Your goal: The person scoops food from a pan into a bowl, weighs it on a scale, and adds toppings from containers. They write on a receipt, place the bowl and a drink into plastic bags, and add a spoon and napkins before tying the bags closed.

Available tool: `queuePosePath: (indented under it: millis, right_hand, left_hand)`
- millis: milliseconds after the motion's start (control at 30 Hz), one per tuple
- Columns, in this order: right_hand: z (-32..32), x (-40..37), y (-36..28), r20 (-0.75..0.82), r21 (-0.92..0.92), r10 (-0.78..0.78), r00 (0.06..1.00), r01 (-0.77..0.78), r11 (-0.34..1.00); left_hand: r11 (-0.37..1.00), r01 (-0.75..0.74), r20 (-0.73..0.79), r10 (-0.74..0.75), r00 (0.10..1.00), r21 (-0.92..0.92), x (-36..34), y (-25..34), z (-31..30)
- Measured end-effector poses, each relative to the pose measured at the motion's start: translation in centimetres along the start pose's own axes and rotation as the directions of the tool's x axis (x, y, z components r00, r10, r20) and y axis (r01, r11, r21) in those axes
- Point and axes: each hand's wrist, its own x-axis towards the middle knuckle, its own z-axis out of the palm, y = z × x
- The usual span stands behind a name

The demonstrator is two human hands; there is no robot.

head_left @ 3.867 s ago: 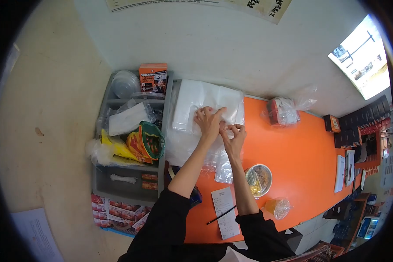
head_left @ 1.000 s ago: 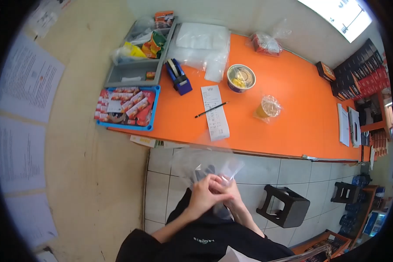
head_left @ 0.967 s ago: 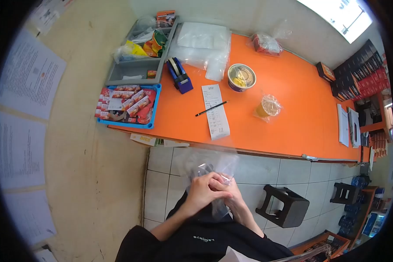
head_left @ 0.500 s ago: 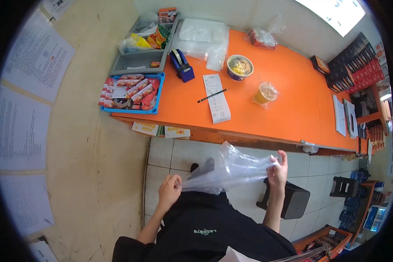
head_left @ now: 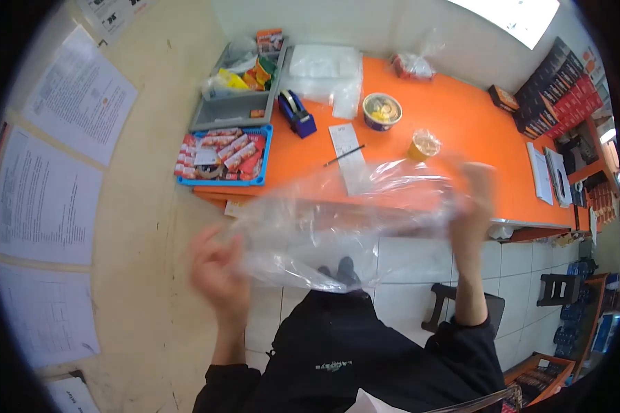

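A clear plastic bag (head_left: pixel 317 230) is stretched out in the air before my body, between my two hands. My left hand (head_left: pixel 218 270) grips its left side, and my right hand (head_left: pixel 471 215) has hold of the right side; both are smeared by motion. Through and beyond the film lie a printed receipt (head_left: pixel 344 141) and a dark pencil (head_left: pixel 345 155) across it. Farther back on the orange table stand a lidded bowl (head_left: pixel 381 111) and a plastic-wrapped yellow cup (head_left: pixel 424 146).
On the orange table (head_left: pixel 455 110) are a blue tape dispenser (head_left: pixel 296 113), a stack of plastic bags (head_left: pixel 324 63) and a blue basket of red-and-white packets (head_left: pixel 224 155). A grey tray (head_left: pixel 231 110) sits behind the basket. A dark stool (head_left: pixel 486 306) stands on the floor.
My hands have moved up and farther apart, the left one leftward and the right one rightward. The bag, bunched before, is now spread wide, partly over the table's front edge.
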Motion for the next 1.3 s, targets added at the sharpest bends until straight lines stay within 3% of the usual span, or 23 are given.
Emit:
queuePosePath:
  millis: [100, 167, 233, 300, 367, 433, 500, 533, 567, 600, 667, 767, 800, 833, 867, 967, 1000, 1067, 1100, 1133, 1200, 1233, 1300]
  right_hand:
    - [2.1, -8.5, -1.3, 0.422, 0.522, -0.237, 0.875, -0.02, 0.853]
    - [10.4, -15.2, 0.4, 0.808, 0.478, -0.287, 0.515, -0.288, 0.83]
    - [13.4, -17.5, 1.7, 0.715, 0.629, -0.119, 0.689, -0.559, 0.54]
    - [10.2, -15.3, 0.9, 0.489, 0.832, 0.134, 0.862, -0.507, 0.225]
    - [3.6, -11.0, -0.3, 0.584, 0.715, -0.041, 0.811, -0.489, 0.499]
    - [6.1, -12.0, 3.3, 0.433, 0.495, 0.151, 0.889, -0.374, 0.785]
    - [5.4, -10.5, 5.4, -0.048, 0.515, 0.276, 0.96, -0.213, 0.83]
    - [4.4, -10.0, 5.5, 0.089, 0.921, 0.455, 0.886, -0.247, 0.302]
    - [3.4, -9.3, 4.7, 0.315, 0.923, 0.517, 0.796, -0.131, -0.361]
    - [0.5, -6.9, 2.8, 0.474, 0.832, 0.545, 0.692, -0.147, -0.535]
    - [2.6, -7.7, 6.8, 0.401, 0.663, 0.11, 0.909, -0.205, -0.72]
    - [-0.6, -4.0, 8.0, 0.658, 0.719, 0.156, 0.736, -0.677, 0.157]
    - [-0.7, -3.3, 9.7, 0.674, 0.653, 0.039, 0.737, -0.62, 0.434]
    - [-0.7, -2.3, 11.6, 0.7, 0.559, -0.078, 0.71, -0.477, 0.678]
    - [-0.2, -1.9, 13.6, 0.525, 0.768, -0.221, 0.822, -0.346, 0.539]
    - [-1.2, -2.1, 18.3, 0.238, 0.937, -0.037, 0.971, -0.239, -0.256]
    - [-1.1, -2.0, 20.0, 0.41, 0.887, 0.13, 0.903, -0.362, -0.285]
    - [1.5, 1.1, 21.9, 0.667, 0.743, 0.427, 0.611, -0.587, -0.322]
    - [3.2, 4.6, 22.9, 0.641, 0.589, 0.291, 0.71, -0.698, 0.407]
    - [4.2, 6.7, 23.7, 0.406, 0.386, 0.193, 0.893, -0.359, 0.85]
    - [6.7, 12.5, 25.2, 0.202, 0.386, 0.081, 0.976, -0.155, 0.909]
    - [8.3, 17.4, 25.2, 0.268, 0.702, 0.229, 0.936, -0.352, 0.619]
    - [13.9, 26.2, 23.6, 0.298, 0.644, 0.313, 0.902, -0.432, 0.631]
  left_hand:
    - [0.993, -0.066, 0.095, 0.075, 0.993, -0.094, -5.3, -5.9, 4.0]
    - [0.987, -0.071, 0.28, 0.11, 0.954, -0.144, -8.1, -12.1, 10.7]
    - [0.983, -0.056, 0.446, 0.13, 0.886, -0.174, -9.0, -18.2, 14.5]
    - [0.888, 0.073, 0.367, 0.111, 0.924, -0.453, -6.9, -15.5, 16.1]
    - [0.093, 0.737, 0.741, 0.02, 0.671, -0.67, -3.0, -9.0, 14.1]
    - [-0.164, 0.722, 0.649, 0.341, 0.68, -0.672, 1.2, -5.8, 11.3]
    - [0.4, 0.249, 0.44, 0.512, 0.738, -0.882, 2.5, -1.0, 5.9]
    - [0.561, 0.061, 0.419, 0.537, 0.732, -0.826, 2.7, 0.5, 5.4]
    - [0.682, -0.134, 0.397, 0.561, 0.726, -0.719, 2.9, 2.1, 4.9]
    - [0.776, -0.207, 0.417, 0.519, 0.746, -0.596, 3.9, 3.7, 5.4]
    - [0.686, -0.389, 0.124, 0.571, 0.812, -0.614, 5.9, 3.5, 9.4]
    - [0.782, -0.343, -0.03, 0.385, 0.923, -0.521, 9.0, 5.4, 13.3]
    - [0.564, 0.144, 0.323, 0.231, 0.918, -0.813, 9.2, 6.0, 14.9]
    - [0.188, 0.616, 0.644, 0.225, 0.731, -0.765, 9.7, 6.8, 16.5]
    - [-0.199, 0.895, 0.816, 0.369, 0.446, -0.399, 10.5, 7.7, 17.8]
    - [-0.043, 0.807, 0.458, 0.805, 0.377, -0.59, 13.7, 9.9, 16.9]
    - [0.086, 0.599, 0.394, 0.825, 0.406, -0.796, 14.0, 9.5, 18.7]
    - [-0.053, 0.783, 0.679, 0.464, 0.569, -0.62, 13.6, 6.2, 27.7]
    - [-0.17, 0.825, 0.785, 0.255, 0.565, -0.539, 13.2, 5.9, 30.7]
    - [-0.083, 0.778, 0.78, 0.023, 0.626, -0.622, 13.2, 7.6, 30.9]
    - [0.172, 0.594, 0.601, -0.012, 0.799, -0.786, 13.8, 8.6, 32.4]
    - [0.307, 0.503, 0.52, -0.029, 0.854, -0.808, 13.0, 8.6, 32.6]
    - [0.425, 0.425, 0.485, 0.039, 0.874, -0.799, 13.0, 8.4, 32.3]
